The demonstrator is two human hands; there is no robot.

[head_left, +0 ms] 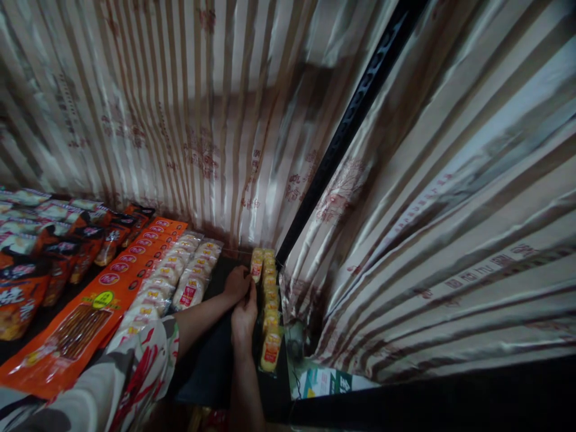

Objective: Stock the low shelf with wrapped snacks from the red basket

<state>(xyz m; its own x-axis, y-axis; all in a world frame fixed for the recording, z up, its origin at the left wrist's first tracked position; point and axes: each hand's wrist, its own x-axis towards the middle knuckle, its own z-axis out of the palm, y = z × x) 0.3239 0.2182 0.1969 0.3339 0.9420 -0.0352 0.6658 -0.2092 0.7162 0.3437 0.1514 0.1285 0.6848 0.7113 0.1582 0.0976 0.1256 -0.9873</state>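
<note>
At the right end of a dark shelf, my left hand (237, 284) has its fingers curled at the left side of a small yellow packaged cake (257, 268). Just below it, my right hand (244, 317) is closed, with its fingertips at the lower edge of that same cake. The two hands touch or overlap, and the fingertips are partly hidden in the dim light. Beside my right hand runs a row of matching yellow packaged cakes (270, 351), upright one behind another. Left of my forearms stand two rows of pale round packaged cakes (189, 293).
Long orange snack packets (85, 324) lie overlapping on the left. Farther left are several black-and-orange bags (22, 294). Striped printed sheeting (202, 120) hangs behind and to the right. A black slotted post (342, 129) rises close to the yellow row.
</note>
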